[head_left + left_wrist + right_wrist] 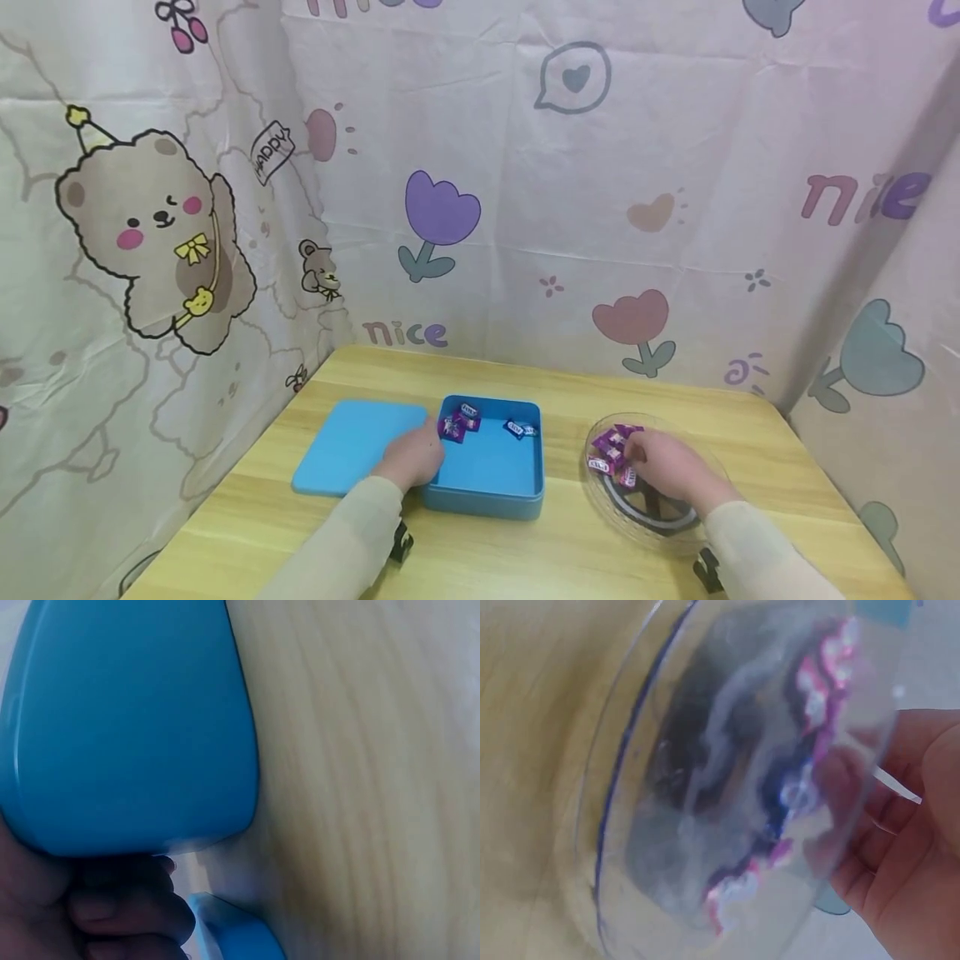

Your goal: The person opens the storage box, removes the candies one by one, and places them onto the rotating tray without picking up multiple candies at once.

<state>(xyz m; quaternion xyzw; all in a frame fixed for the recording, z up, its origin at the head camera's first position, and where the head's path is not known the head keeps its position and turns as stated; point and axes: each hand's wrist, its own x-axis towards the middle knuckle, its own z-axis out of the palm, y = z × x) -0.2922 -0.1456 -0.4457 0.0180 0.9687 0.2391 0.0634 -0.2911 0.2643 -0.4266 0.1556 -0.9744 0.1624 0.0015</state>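
Purple-wrapped candies (pixel 452 427) and two more candies (pixel 521 429) lie in the blue box (pixel 483 503). At the box's left wall my left hand (pixel 414 457) grips the edge; its curled fingers (pixel 135 911) show beside the blue wall (pixel 135 735) in the left wrist view. My right hand (pixel 671 471) reaches into the clear bowl (pixel 600 508), fingertips down at the purple and pink candies (pixel 600 465). Through the clear wall (pixel 611 825) in the right wrist view, the right hand (pixel 900 832) is blurred near the candies (pixel 735 889); whether it pinches one is unclear.
Left of the box a flat blue lid (pixel 348 446) lies on the wooden table (pixel 525 554), partly behind the left hand. A patterned cloth (pixel 510 208) hangs behind the table and along both sides.
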